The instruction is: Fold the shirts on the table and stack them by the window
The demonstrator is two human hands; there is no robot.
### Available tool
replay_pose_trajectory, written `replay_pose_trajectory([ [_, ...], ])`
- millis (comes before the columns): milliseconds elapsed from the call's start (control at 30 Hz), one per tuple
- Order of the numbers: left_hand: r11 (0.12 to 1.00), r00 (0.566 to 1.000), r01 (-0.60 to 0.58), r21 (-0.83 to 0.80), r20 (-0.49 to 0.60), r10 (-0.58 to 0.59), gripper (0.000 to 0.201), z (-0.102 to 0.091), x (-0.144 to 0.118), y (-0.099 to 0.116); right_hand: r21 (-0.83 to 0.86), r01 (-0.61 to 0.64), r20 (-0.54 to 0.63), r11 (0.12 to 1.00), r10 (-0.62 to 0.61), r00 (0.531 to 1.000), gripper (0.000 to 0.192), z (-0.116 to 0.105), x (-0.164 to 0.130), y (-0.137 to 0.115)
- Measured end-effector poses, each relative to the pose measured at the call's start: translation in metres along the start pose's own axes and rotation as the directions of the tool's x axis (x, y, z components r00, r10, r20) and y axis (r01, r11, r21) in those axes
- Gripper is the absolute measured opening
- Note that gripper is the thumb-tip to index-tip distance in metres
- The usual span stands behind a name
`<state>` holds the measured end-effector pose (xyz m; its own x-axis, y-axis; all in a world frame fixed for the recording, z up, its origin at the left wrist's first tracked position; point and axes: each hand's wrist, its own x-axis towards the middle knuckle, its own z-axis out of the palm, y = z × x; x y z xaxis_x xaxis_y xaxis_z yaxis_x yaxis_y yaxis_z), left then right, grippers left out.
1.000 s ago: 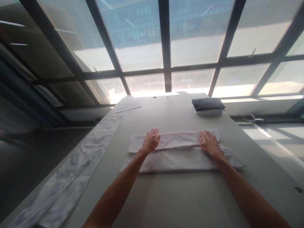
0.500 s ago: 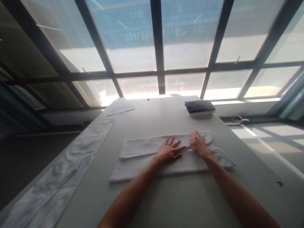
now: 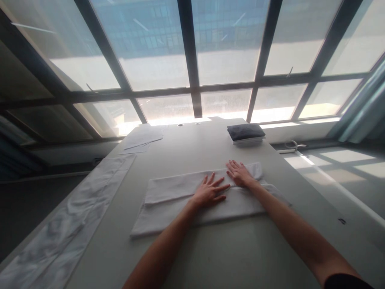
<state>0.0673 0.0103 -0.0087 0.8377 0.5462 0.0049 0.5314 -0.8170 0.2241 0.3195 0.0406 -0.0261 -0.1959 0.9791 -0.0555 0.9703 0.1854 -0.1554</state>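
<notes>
A white garment or cloth (image 3: 171, 188), partly folded over itself, lies in front of me; its exact kind I cannot tell. My left hand (image 3: 210, 190) rests on its middle with the fingers spread over the folded layer's edge. Just to the right and a little farther away, my right hand (image 3: 239, 173) lies flat on the upper layer, fingers stretched out toward the far side. The hands are close together but apart. Beyond my right forearm, the cloth's right end (image 3: 275, 192) looks loosely bunched and is partly covered by the arm.
On the pale table (image 3: 192, 150), a long white cloth (image 3: 69, 216) runs down the left edge. Sheets of paper (image 3: 141, 138) lie at the far left. A folded dark cloth (image 3: 245, 131) tops a white stack at the far right. Windows (image 3: 225, 68) stand behind.
My right hand has shifted left, nearer my left hand, and its curled fingers have flattened out. My left hand stays spread on the cloth. The whole view has turned slightly.
</notes>
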Motion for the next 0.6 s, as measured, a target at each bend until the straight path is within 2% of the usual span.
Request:
replay_pose_trajectory([
  [167,1.000,1.000,0.007,-0.022,0.016,-0.006,0.058,-0.004,-0.001,0.001,-0.079,-0.172,-0.009,0.982,0.172,0.985,0.064,-0.005,-0.005,0.057],
  [333,0.999,1.000,-0.010,-0.030,0.028,0.011,0.058,-0.003,-0.002,0.002,0.011,-0.341,-0.059,0.940,0.341,0.938,0.062,-0.003,0.000,0.082],
  [433,0.995,0.996,-0.076,-0.057,0.041,0.078,0.059,-0.004,-0.004,0.002,0.250,-0.356,-0.129,0.901,0.395,0.910,0.057,-0.005,0.001,0.091],
  [533,0.990,0.990,-0.121,-0.077,0.066,0.126,0.062,-0.005,-0.006,0.005,0.550,-0.277,-0.193,0.788,0.443,0.875,0.051,-0.018,-0.003,0.104],
  [600,0.991,0.991,-0.112,-0.071,0.071,0.117,0.063,-0.003,-0.007,0.012,0.632,-0.269,-0.222,0.727,0.502,0.836,0.052,-0.030,-0.010,0.116],
])
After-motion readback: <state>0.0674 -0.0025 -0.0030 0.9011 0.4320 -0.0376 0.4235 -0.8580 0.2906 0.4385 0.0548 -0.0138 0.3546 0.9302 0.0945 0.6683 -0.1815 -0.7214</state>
